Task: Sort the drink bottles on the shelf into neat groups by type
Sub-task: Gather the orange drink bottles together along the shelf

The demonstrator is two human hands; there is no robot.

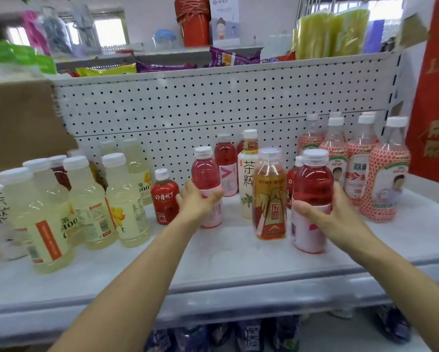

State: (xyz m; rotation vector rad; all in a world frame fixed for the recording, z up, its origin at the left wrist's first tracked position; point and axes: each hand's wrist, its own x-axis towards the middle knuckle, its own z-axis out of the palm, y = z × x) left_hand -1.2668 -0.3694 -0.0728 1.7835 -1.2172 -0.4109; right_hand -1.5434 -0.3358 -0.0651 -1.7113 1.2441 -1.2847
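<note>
My left hand [196, 203] grips a pink-red drink bottle [205, 174] standing mid-shelf. My right hand [326, 212] grips a second, nearer pink-red bottle [312, 184] of the same type. Between them stands an amber bottle with a red and gold label [270, 196]. Behind are a third pink-red bottle [226, 163] and a white-labelled tea bottle [248, 171]. A small dark red bottle [164, 196] stands just left of my left hand. Several pale yellow bottles [127, 199] are grouped at the left. Several red-patterned bottles [388, 171] are grouped at the right.
The white shelf [226, 260] has a pegboard back [213, 102]. Snack packets [233, 58] and red cups [193, 21] sit on the upper shelf. A cardboard box [20, 118] stands at the left, a red banner [434, 97] at the right. Dark packets [248, 334] lie below.
</note>
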